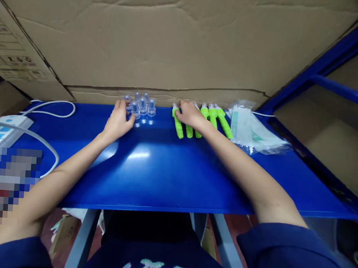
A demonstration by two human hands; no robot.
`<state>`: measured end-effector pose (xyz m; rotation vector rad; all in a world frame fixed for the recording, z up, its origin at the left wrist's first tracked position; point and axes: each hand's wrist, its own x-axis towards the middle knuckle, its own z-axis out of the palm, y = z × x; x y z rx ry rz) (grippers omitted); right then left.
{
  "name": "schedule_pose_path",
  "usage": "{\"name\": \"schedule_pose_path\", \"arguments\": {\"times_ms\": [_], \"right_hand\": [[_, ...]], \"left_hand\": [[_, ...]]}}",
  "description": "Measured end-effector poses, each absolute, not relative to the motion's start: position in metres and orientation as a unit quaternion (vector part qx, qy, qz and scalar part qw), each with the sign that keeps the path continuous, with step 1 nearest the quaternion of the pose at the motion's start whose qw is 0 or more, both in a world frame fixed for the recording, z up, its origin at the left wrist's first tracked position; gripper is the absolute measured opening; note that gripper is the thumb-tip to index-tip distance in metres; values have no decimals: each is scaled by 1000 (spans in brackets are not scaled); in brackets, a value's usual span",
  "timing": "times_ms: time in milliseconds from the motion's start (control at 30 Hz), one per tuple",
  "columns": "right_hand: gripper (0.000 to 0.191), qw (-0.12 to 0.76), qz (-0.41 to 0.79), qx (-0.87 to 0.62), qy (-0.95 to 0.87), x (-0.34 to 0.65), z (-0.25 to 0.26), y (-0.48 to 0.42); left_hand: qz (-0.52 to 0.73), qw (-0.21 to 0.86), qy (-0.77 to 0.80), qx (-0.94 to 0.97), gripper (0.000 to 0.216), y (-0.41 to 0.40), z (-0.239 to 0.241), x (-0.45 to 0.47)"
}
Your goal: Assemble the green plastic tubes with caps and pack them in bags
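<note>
Several small clear plastic caps [143, 104] stand in a cluster at the back of the blue table [152, 169]. My left hand [118, 119] rests beside them, its fingers curled around the nearest clear cap [134, 108]. To the right lies a row of several bright green pen-like pieces [212, 116], side by side. My right hand [189, 113] lies over the left end of that row, fingers bent down onto one green piece [177, 125].
A clear plastic bag with white packets [253, 129] lies at the right of the green row. A white power strip [1, 132] and its cable [50, 106] sit at the left. Cardboard boxes [173, 39] wall off the back. A blue rack frame [338, 86] rises at the right.
</note>
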<state>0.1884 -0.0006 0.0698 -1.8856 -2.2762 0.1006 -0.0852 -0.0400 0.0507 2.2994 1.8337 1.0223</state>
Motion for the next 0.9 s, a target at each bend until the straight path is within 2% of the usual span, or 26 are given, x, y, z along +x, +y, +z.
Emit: {"name": "schedule_pose_path", "arguments": {"times_ms": [333,733,900], "right_hand": [[46,102,-15,-642,-760,180,55,-2],[42,113,-41,-629,-768,175,44,-3],[41,140,-30,-625,-767,174,42,-13]], "left_hand": [[349,-22,598,721,42,-2,35,-70],[280,-18,614,737,49,-11,27,-74],[362,5,614,702,54,-13,22,-81]]}}
